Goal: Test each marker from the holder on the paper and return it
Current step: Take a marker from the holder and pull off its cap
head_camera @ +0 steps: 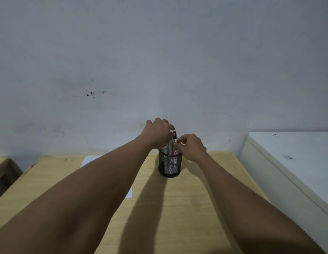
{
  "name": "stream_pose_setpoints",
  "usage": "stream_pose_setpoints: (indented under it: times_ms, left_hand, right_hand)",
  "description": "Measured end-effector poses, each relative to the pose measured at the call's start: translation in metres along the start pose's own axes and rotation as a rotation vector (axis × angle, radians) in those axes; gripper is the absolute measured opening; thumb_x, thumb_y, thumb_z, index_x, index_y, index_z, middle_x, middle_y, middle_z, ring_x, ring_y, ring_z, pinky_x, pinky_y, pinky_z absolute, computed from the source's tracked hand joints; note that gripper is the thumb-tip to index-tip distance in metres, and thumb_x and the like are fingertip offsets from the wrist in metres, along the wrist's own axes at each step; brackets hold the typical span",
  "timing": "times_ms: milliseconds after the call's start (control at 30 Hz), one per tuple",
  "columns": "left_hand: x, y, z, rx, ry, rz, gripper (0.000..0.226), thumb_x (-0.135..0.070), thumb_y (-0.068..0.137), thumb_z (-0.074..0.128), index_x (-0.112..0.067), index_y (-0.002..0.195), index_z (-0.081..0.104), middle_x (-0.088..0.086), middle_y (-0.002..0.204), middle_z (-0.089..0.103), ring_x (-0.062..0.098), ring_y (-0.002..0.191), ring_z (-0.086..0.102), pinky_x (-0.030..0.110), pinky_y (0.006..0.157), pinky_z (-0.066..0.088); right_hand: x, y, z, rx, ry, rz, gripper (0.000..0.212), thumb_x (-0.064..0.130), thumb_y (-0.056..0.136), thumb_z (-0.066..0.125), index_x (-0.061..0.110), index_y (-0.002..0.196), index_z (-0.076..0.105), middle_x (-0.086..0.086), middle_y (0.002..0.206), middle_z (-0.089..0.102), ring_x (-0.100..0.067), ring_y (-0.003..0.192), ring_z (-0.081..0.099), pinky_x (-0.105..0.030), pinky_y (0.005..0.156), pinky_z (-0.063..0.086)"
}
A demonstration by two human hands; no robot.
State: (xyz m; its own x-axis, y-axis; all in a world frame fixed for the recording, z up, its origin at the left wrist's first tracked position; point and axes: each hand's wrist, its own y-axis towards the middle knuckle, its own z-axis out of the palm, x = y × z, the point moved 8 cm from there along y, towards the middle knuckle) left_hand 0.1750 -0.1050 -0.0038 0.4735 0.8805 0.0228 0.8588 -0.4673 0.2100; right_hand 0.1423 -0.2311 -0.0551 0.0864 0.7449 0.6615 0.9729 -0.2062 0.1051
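Note:
A black mesh holder (170,165) stands on the wooden table (178,208) near its far edge, with several white markers upright in it. One marker (173,138) with a black cap sticks up above the others. My left hand (156,133) is curled over the holder from the left, fingers closed at that marker's capped top. My right hand (191,146) comes in from the right, thumb and forefinger pinched on the marker's body just above the rim. A white sheet of paper (89,160) lies to the left, mostly hidden under my left forearm.
A grey wall rises directly behind the table. A white cabinet or appliance (291,162) stands close on the right. A dark wooden object (3,173) sits beyond the table's left edge. Bare tabletop lies in front of the holder between my arms.

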Motion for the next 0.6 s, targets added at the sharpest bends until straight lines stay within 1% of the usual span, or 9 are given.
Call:
stream_pose_setpoints:
  times_ms: [100,167,267,333,367,433,467,533,600]
  left_hand:
    - [-0.003,0.003,0.004,-0.008,-0.06,0.001,0.034,-0.04,0.1,0.046,-0.029,0.127,0.064,0.006,0.137,0.056,0.029,0.126,0.046,0.05,0.099,0.036]
    - [-0.006,0.004,0.001,-0.047,-0.101,0.008,0.031,-0.04,0.099,0.05,-0.028,0.12,0.068,0.005,0.134,0.058,0.028,0.123,0.048,0.05,0.097,0.035]
    - [-0.006,0.004,-0.012,-0.093,-0.21,-0.015,0.025,-0.041,0.096,0.055,-0.028,0.11,0.072,0.001,0.133,0.059,0.027,0.123,0.048,0.05,0.097,0.034]
    - [-0.008,0.002,-0.023,-0.079,-0.298,-0.04,0.022,-0.041,0.095,0.06,-0.027,0.105,0.073,0.0,0.134,0.058,0.027,0.127,0.046,0.049,0.099,0.032]
    - [-0.008,0.0,-0.029,-0.077,-0.336,-0.055,0.02,-0.04,0.094,0.061,-0.026,0.102,0.074,-0.001,0.133,0.059,0.027,0.128,0.046,0.049,0.1,0.031]
    - [-0.006,-0.006,-0.046,-0.098,-0.405,-0.092,0.018,-0.04,0.094,0.062,-0.026,0.099,0.073,-0.001,0.13,0.061,0.027,0.126,0.048,0.048,0.098,0.032]
    - [-0.003,-0.01,-0.056,-0.119,-0.441,-0.109,0.018,-0.04,0.093,0.062,-0.026,0.098,0.073,-0.001,0.128,0.063,0.027,0.124,0.05,0.047,0.096,0.032]
    - [0.003,-0.022,-0.078,-0.161,-0.52,-0.125,0.019,-0.041,0.093,0.061,-0.027,0.098,0.072,-0.003,0.123,0.066,0.025,0.119,0.055,0.045,0.093,0.032]
    - [0.011,-0.038,-0.101,-0.194,-0.593,-0.123,0.016,-0.041,0.093,0.06,-0.028,0.094,0.071,-0.007,0.12,0.068,0.022,0.116,0.058,0.045,0.097,0.036]
  right_hand:
    - [0.0,-0.003,-0.002,-0.011,0.02,0.006,0.022,0.043,0.091,0.071,0.029,0.107,0.077,0.006,0.114,0.069,-0.025,0.118,0.06,-0.047,0.101,0.044]
    - [0.001,-0.004,-0.004,-0.017,0.035,0.019,0.021,0.04,0.09,0.072,0.03,0.108,0.078,0.005,0.119,0.071,-0.025,0.117,0.06,-0.047,0.1,0.042]
    - [0.004,-0.006,-0.01,-0.021,0.147,0.03,0.025,0.036,0.088,0.075,0.026,0.11,0.079,0.001,0.126,0.072,-0.027,0.121,0.062,-0.054,0.105,0.044]
    - [0.008,-0.012,-0.016,-0.026,0.218,0.033,0.028,0.038,0.088,0.076,0.022,0.111,0.079,-0.002,0.127,0.072,-0.027,0.123,0.062,-0.056,0.106,0.045]
    - [0.012,-0.016,-0.021,-0.026,0.242,0.032,0.027,0.042,0.086,0.076,0.025,0.107,0.079,-0.001,0.126,0.072,-0.027,0.122,0.063,-0.056,0.106,0.045]
    - [0.023,-0.021,-0.032,-0.033,0.264,0.014,0.019,0.049,0.082,0.075,0.034,0.094,0.076,0.002,0.12,0.074,-0.025,0.117,0.065,-0.058,0.105,0.046]
    - [0.032,-0.023,-0.038,-0.04,0.269,-0.005,0.017,0.051,0.081,0.074,0.036,0.089,0.072,0.004,0.117,0.074,-0.024,0.114,0.066,-0.058,0.105,0.045]
    - [0.05,-0.029,-0.05,-0.053,0.271,-0.042,0.013,0.046,0.083,0.075,0.035,0.087,0.069,0.01,0.108,0.074,-0.023,0.11,0.066,-0.057,0.105,0.045]
    - [0.071,-0.04,-0.059,-0.061,0.271,-0.081,0.011,0.039,0.084,0.078,0.034,0.082,0.069,0.013,0.099,0.074,-0.021,0.106,0.068,-0.057,0.105,0.045]
